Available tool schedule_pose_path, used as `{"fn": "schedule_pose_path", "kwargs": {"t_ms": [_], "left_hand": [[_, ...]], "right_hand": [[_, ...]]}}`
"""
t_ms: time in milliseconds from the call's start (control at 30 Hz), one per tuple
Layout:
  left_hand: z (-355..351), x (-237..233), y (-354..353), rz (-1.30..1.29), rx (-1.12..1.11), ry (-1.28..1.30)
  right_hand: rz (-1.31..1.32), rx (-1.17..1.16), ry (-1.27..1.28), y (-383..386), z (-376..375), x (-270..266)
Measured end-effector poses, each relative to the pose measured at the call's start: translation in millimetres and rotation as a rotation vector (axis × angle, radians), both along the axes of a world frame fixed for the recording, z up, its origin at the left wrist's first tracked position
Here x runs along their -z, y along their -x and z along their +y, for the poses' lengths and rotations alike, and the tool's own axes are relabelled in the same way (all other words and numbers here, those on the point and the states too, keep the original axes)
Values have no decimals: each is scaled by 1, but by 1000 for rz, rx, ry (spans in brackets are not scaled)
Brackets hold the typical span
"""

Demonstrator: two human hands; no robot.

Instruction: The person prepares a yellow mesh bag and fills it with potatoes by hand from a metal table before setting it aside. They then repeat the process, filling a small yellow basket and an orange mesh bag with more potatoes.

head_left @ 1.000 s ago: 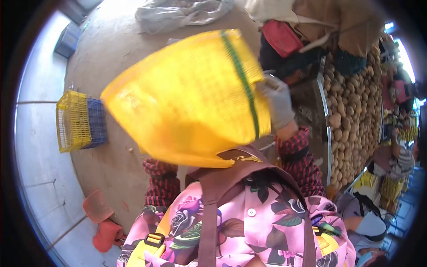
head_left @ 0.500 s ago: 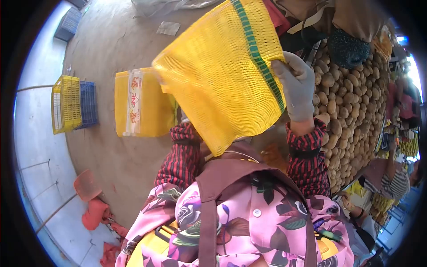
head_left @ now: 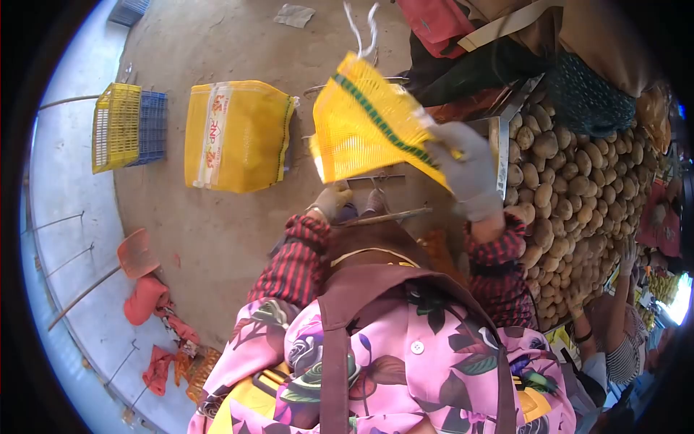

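My right hand (head_left: 468, 172), in a pale glove, is closed on the edge of a yellow mesh bag (head_left: 369, 119) with a green stripe. The bag hangs out to the left over the floor, its far end folded and white drawstrings (head_left: 361, 32) sticking up. Lower down, below the bag, my left hand (head_left: 331, 201) is gloved with its fingers curled in. What it holds, if anything, I cannot make out. Close to it is a dark metal frame (head_left: 376, 178) above my feet.
A filled yellow mesh sack (head_left: 253, 137) stands on the floor at left, with yellow (head_left: 116, 126) and blue (head_left: 152, 126) crates beyond. On the right is a large heap of potatoes (head_left: 564, 188) behind a metal edge (head_left: 504, 155). Other people are at the upper and lower right.
The mesh bag has been lowered and now looks folded and smaller, with its strings showing. My left hand has come out from behind it. The view has shifted slightly.
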State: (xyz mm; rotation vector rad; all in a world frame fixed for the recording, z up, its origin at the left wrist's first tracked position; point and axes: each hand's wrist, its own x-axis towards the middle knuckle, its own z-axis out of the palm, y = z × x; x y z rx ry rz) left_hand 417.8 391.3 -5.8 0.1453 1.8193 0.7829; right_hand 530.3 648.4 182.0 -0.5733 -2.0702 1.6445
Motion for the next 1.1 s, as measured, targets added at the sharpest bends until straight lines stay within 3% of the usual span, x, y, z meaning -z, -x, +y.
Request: {"fn": "schedule_pose_path", "kwargs": {"t_ms": [67,133,200,233,300,333,400,433,500,533,633,700,767,833,900,1100], "left_hand": [[-8,-10,-7,-30,47,28],[-14,-36,-12,-1,-134,-145],[3,-78,-21,-30,-144,-442],[15,-74,-31,-25,-146,-432],[40,-61,-40,-237,-470,-723],[40,-63,-30,-236,-469,-723],[41,-71,-13,-1044,-686,-821],[46,-84,-16,-1052,-688,-829],[51,-110,-24,-778,-875,-636],[43,-117,-22,-712,-811,-668],[25,-90,-10,-661,-605,-699],[20,-97,-9,-692,-619,-642],[19,-110,-8,-893,-622,-758],[14,-108,-5,-810,-533,-729],[10,-111,-3,-730,-457,-697],[23,-126,-3,-582,-578,-583]], "right_hand": [[-134,-59,-448,-3,-7,20],[-180,-72,-459,1,-13,40],[-220,-88,-491,6,-28,62],[-216,-90,-481,8,-37,64],[-284,-218,-601,14,-55,65],[-283,-216,-601,15,-67,65],[-230,-337,-621,7,-90,62],[-236,-341,-628,-1,-93,58],[-133,-320,-396,-14,-98,48],[-234,-383,-165,-20,-90,42],[-223,-164,-380,-21,-66,39],[-263,-140,-434,-10,-56,42],[-205,-325,-366,3,-52,58],[-259,-402,-357,10,-59,64],[-451,-435,165,14,-65,66],[-306,-321,265,8,-80,77]]}}
